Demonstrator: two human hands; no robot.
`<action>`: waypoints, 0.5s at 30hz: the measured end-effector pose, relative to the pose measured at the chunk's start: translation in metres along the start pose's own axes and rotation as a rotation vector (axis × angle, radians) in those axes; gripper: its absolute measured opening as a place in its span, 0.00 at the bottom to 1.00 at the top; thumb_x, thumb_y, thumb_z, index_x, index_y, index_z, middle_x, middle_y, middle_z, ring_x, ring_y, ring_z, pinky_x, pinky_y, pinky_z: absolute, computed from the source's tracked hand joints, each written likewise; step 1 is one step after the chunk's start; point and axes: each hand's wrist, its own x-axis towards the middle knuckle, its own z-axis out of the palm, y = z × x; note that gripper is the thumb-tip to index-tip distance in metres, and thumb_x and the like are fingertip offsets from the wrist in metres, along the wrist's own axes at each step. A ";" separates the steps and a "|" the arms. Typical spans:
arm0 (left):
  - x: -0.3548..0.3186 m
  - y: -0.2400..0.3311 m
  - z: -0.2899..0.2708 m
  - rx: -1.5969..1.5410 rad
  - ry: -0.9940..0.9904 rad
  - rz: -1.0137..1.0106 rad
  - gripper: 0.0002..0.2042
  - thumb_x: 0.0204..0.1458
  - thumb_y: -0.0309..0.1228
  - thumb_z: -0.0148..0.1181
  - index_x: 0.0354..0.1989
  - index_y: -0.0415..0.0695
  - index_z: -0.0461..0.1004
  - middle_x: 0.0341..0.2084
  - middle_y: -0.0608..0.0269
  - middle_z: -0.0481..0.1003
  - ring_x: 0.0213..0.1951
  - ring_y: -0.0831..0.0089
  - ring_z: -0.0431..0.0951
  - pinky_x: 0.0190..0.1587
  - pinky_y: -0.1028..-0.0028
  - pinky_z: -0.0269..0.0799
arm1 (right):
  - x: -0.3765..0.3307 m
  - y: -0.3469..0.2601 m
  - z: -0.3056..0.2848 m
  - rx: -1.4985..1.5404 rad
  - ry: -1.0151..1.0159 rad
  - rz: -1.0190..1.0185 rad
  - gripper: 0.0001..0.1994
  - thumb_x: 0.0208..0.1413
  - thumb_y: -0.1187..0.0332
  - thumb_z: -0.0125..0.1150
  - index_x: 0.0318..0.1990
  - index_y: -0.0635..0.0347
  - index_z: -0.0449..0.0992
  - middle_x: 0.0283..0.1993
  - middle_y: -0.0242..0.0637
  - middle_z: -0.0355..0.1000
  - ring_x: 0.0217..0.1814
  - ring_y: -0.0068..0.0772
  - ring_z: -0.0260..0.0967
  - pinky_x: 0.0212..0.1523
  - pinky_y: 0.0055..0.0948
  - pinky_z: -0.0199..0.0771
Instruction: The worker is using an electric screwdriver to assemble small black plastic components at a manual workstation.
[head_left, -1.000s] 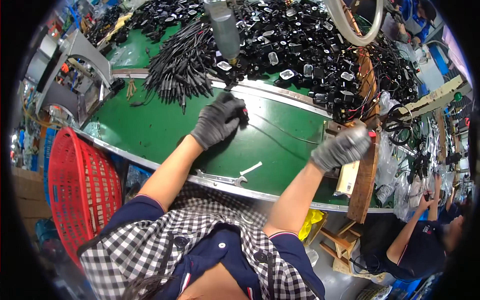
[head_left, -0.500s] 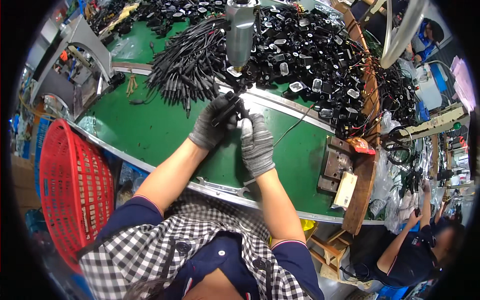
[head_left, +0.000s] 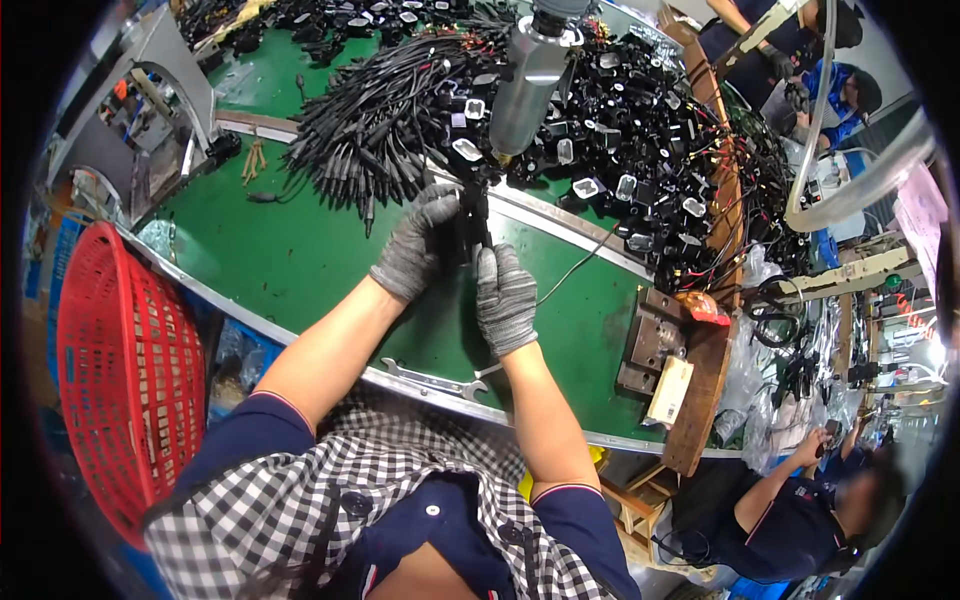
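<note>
In front of me, both gloved hands grip a black plastic part [head_left: 474,215] above the green workbench [head_left: 310,270]. My left hand [head_left: 415,245], in a grey knit glove, closes on its left side. My right hand [head_left: 506,298] pinches its lower right end, with the fingers pressed together. Just above the part's far end hangs a silver cylindrical driver tool [head_left: 522,90], its brass-coloured tip down close to it; whether they touch I cannot tell. The part stands nearly upright in the picture, its detail dark.
Black corded plugs [head_left: 350,150] lie in a heap beyond my left hand, small black housings [head_left: 620,130] beyond my right. A metal block [head_left: 652,335] sits at right by a wooden edge [head_left: 700,400]. Wrenches [head_left: 435,380] lie at the near edge; a red basket [head_left: 130,370] stands left.
The black part has turned from slanted to nearly upright in my hands. My right hand has moved lower along it. The driver tool appears further right and tilted; the whole view has shifted slightly.
</note>
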 end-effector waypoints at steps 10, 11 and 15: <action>-0.002 0.006 0.003 0.632 0.030 0.040 0.10 0.43 0.26 0.52 0.36 0.40 0.68 0.31 0.64 0.72 0.37 0.75 0.71 0.44 0.76 0.67 | 0.011 0.002 -0.032 -0.102 -0.066 -0.123 0.12 0.56 0.61 0.49 0.31 0.61 0.71 0.23 0.52 0.68 0.25 0.54 0.66 0.25 0.45 0.64; -0.005 0.006 0.003 0.820 0.063 0.068 0.11 0.42 0.26 0.50 0.36 0.40 0.68 0.31 0.66 0.70 0.37 0.76 0.70 0.44 0.77 0.66 | 0.009 0.003 -0.034 -0.053 -0.072 -0.118 0.13 0.57 0.60 0.49 0.30 0.61 0.71 0.22 0.51 0.68 0.24 0.51 0.67 0.26 0.43 0.65; -0.016 0.004 0.017 0.791 0.072 0.142 0.11 0.42 0.27 0.53 0.36 0.44 0.67 0.26 0.70 0.67 0.30 0.80 0.67 0.34 0.81 0.66 | 0.011 -0.006 -0.039 0.571 -0.431 0.192 0.17 0.57 0.55 0.47 0.29 0.61 0.71 0.24 0.49 0.70 0.24 0.46 0.68 0.28 0.40 0.68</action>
